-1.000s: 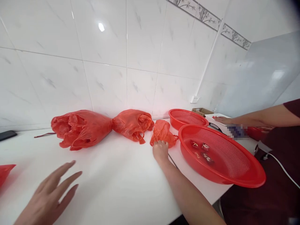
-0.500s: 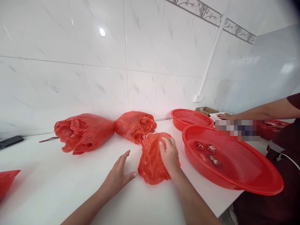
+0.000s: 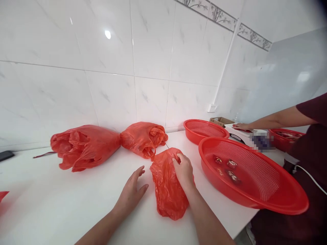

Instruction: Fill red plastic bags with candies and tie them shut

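A crumpled red plastic bag lies on the white table, pinched near its upper right edge by my right hand. The right fingertips are partly hidden in its folds. To the left of that bag, my left hand hovers with thumb and fingers apart, holding nothing. Behind them lies a bundled red bag, and further left a larger bunch of red bags. Right of my right hand stands a big red plastic basket with several small wrapped packets on its bottom.
A second red basket stands behind the big one. At the right, a co-worker's hand rests at a white device, near another red container. A small cardboard box sits by the wall. A black phone lies far left.
My right hand has closed on the red bag's edge, and the bag now stretches longer toward me. My left hand stays open beside it. The view has shifted slightly.
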Demonstrator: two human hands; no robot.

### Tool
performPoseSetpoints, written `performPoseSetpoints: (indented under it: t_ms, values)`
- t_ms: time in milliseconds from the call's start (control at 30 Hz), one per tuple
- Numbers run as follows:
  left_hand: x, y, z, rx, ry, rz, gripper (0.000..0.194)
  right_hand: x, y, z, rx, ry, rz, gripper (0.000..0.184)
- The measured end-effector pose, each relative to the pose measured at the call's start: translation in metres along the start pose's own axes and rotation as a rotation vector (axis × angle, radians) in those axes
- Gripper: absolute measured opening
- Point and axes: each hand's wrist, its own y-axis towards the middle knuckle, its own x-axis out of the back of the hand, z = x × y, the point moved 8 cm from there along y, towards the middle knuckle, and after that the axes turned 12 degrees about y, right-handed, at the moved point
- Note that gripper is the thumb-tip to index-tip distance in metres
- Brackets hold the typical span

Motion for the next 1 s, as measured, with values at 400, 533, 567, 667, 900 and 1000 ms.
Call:
performPoseSetpoints:
  t_ms: [400, 533, 567, 667, 900, 1000]
  values:
    - [0.074, -0.007, -0.026, 0.02, -0.112, -0.219, 0.056, -0.072, -0.122, 0.128, 0.949, -0.214, 0.223, 0.03]
    - [0.067, 0.001, -0.005, 0.199, -0.319, -0.09, 0.015, -0.078, -0.117, 0.119, 0.83, -0.186, 0.4, 0.037]
    - [0.071, 0.004, 0.001, 0.231, -0.423, -0.11, 0.017, -0.075, -0.112, 0.116, 0.748, -0.131, 0.446, 0.035]
    - [0.089, 0.011, 0.013, 0.294, -0.793, -0.198, 0.023, -0.064, -0.096, 0.104, 0.43, 0.105, 0.598, 0.033]
    - [0.126, 0.026, -0.009, 0.265, -1.169, -0.217, 0.012, -0.044, -0.103, 0.103, -0.021, 0.386, 1.128, 0.027]
    - [0.139, 0.023, -0.032, 0.223, -1.194, -0.221, 0.008, -0.034, -0.107, 0.106, -0.154, 0.456, 1.226, 0.053]
